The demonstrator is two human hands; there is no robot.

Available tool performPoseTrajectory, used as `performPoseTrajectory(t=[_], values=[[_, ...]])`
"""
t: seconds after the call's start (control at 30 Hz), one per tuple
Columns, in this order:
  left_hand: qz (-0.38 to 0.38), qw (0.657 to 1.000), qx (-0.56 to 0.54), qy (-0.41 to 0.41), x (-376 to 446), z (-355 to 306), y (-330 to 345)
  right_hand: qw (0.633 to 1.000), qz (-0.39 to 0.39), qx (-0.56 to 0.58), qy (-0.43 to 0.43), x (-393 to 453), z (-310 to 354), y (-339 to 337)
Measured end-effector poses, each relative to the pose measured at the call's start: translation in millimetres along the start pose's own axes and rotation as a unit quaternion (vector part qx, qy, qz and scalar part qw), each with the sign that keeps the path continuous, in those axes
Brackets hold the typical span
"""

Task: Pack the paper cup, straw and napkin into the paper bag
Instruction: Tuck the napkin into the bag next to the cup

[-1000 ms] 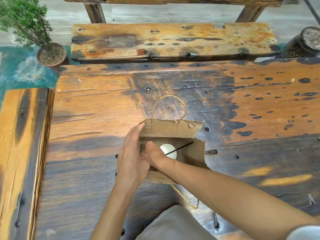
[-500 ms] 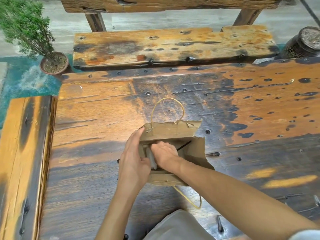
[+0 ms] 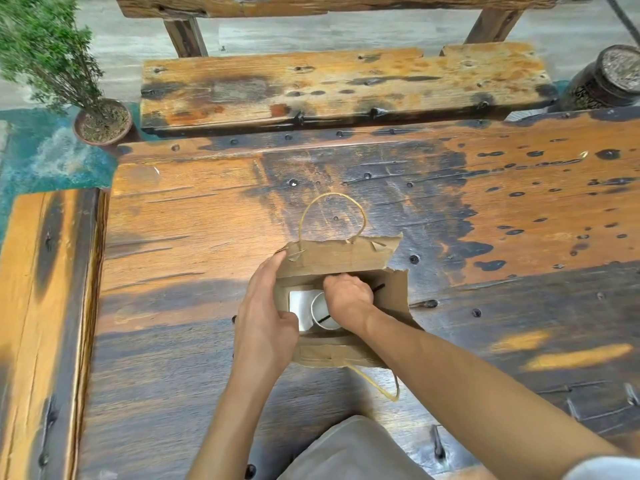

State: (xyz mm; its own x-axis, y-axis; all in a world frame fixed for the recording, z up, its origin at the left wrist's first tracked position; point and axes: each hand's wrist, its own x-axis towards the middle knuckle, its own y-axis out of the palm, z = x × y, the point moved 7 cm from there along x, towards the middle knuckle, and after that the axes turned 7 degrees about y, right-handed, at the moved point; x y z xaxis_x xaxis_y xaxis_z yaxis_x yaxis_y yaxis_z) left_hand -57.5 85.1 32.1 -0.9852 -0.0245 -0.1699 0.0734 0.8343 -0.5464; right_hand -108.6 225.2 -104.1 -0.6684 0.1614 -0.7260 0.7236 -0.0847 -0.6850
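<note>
Paper bag [image 3: 341,259] stands open on table [image 3: 194,237]; holds cup [image 3: 320,311], black straw [image 3: 377,288], white napkin [image 3: 300,306]. Left hand [image 3: 266,323] grips bag's left edge. Right hand [image 3: 348,299] curled inside the mouth; grip unclear.

cup [image 3: 323,311] in bag [image 3: 341,258], napkin [image 3: 300,308] left of it
</note>
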Motion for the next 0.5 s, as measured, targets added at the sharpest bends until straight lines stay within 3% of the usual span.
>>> performPoseTrajectory(t=[0.2, 0.5], values=[[-0.001, 1.0, -0.006, -0.007, 1.6, 4.3, -2.1, 0.996, -0.011, 0.094, 0.009, -0.3, 7.8, 3.6], [0.013, 1.0, 0.005, -0.015, -1.0, 0.5, 0.2, 0.993, -0.026, 0.112, 0.023, -0.2, 6.3, -1.0]])
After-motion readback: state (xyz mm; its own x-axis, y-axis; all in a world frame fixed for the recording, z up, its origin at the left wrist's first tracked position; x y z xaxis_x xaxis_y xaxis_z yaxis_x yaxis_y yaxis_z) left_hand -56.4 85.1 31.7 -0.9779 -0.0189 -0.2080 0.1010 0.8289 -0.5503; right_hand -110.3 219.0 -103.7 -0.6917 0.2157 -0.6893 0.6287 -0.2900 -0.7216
